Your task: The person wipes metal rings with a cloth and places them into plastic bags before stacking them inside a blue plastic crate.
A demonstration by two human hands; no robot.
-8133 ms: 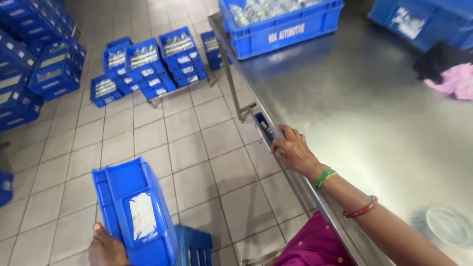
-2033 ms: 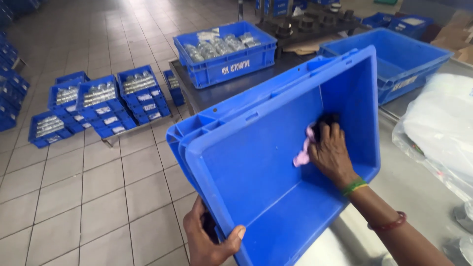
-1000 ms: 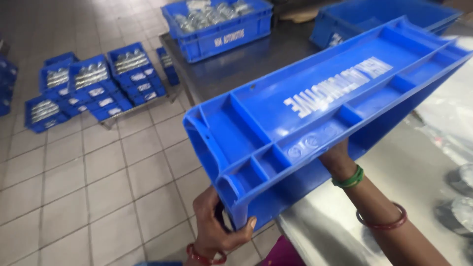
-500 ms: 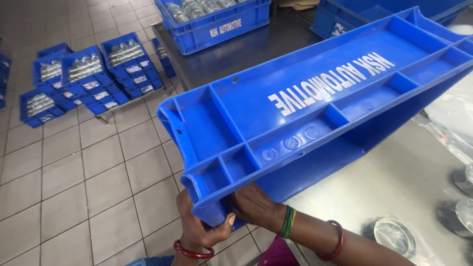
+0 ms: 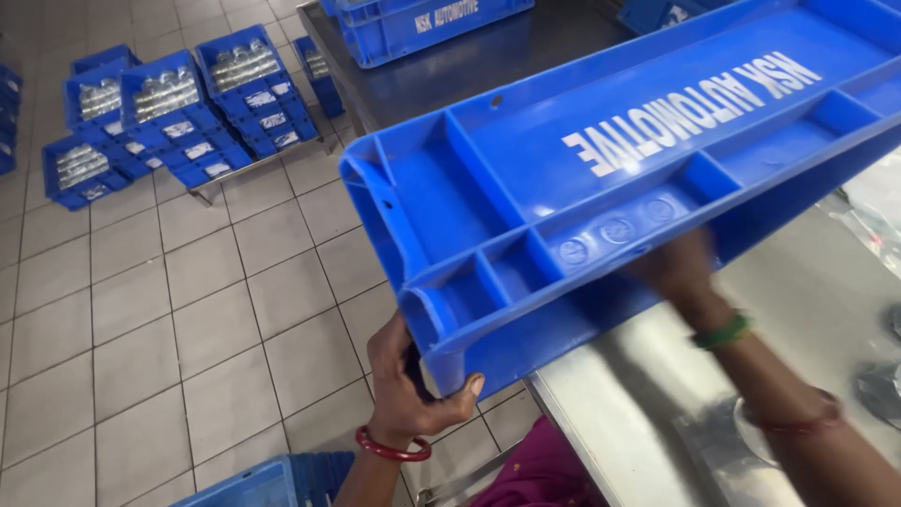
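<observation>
Head view: hands (image 5: 413, 380) grip ribbed plastic crate (image 5: 601, 178), seemingly.

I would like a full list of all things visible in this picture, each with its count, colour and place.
Large crate: one, blue, held tilted with its ribbed underside toward the camera, over the table edge.
Table: one, grey metal, right side.
Crate on table: one, blue, top centre.
Small bins: many, blue, stacked on the floor at upper left, with shiny metal parts inside.
Low crate: one, blue, bottom edge.
Floor: light tiles, left.
Bangles: red on the left wrist; green and red on the right wrist.
Left hand: grips the crate's lower corner.
Right hand: blurred, under the crate's long side.
</observation>
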